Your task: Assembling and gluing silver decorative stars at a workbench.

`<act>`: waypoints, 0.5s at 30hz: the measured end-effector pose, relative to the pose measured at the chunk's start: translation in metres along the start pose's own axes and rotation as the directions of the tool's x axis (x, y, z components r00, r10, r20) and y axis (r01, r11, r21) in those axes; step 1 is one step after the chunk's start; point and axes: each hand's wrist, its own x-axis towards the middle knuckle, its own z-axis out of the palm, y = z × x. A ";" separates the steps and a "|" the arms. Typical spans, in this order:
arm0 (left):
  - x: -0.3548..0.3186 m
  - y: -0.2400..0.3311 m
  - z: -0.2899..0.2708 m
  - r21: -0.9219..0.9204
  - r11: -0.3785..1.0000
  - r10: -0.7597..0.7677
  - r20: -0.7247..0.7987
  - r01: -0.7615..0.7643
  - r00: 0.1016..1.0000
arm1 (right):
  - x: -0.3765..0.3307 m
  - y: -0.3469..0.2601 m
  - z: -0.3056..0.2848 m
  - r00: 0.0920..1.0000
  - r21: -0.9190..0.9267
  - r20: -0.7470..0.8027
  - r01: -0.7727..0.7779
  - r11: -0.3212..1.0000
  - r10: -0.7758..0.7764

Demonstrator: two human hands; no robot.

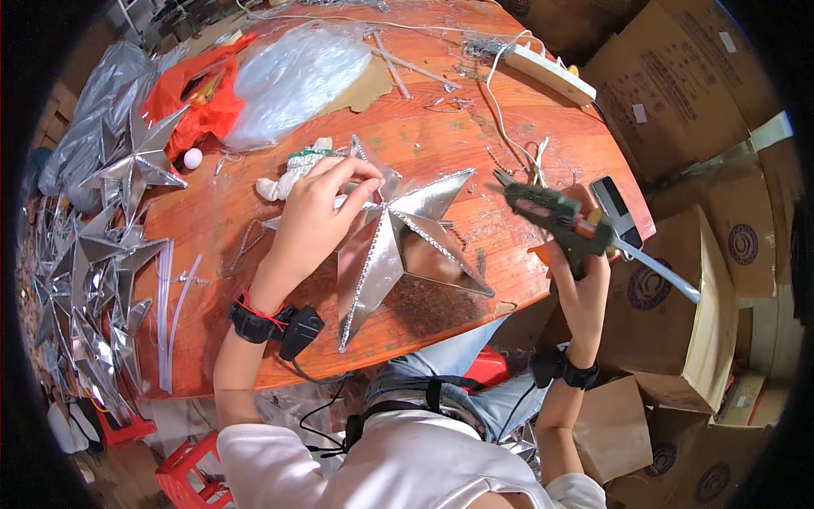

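Note:
A large silver star [379, 259] lies on the wooden table in front of me, with beaded trim along several of its ridges. My left hand [318, 208] is over the star's upper left side. Its thumb and fingertips are pinched together near the star's centre, and what they hold is too small to make out. My right hand [583, 284] grips a dark hot glue gun [547, 208] by its handle, held up to the right of the star and apart from it. A translucent glue stick [657, 270] protrudes from the gun's back end.
Silver stars [93, 254] are piled at the left, beside clear strips [165, 314]. Behind my left hand lies a white glove [288, 174]. A red bag [203, 93], a clear plastic bag [292, 81], a white power strip [549, 74] and a phone [617, 210] are farther out. Cardboard boxes [678, 297] stand right.

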 end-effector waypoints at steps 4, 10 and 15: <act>0.002 -0.001 -0.001 0.021 1.000 -0.006 0.031 0.005 0.999 | 0.001 -0.022 0.019 1.000 0.125 0.030 0.005 0.992 -0.008; 0.002 -0.003 -0.004 0.186 0.949 0.252 0.041 -0.255 0.967 | 0.003 -0.019 0.048 0.954 0.269 0.209 0.157 0.950 -0.216; 0.001 0.000 -0.007 0.212 0.944 0.249 0.051 -0.254 0.967 | 0.001 -0.025 0.048 0.931 0.293 0.330 0.057 0.954 -0.157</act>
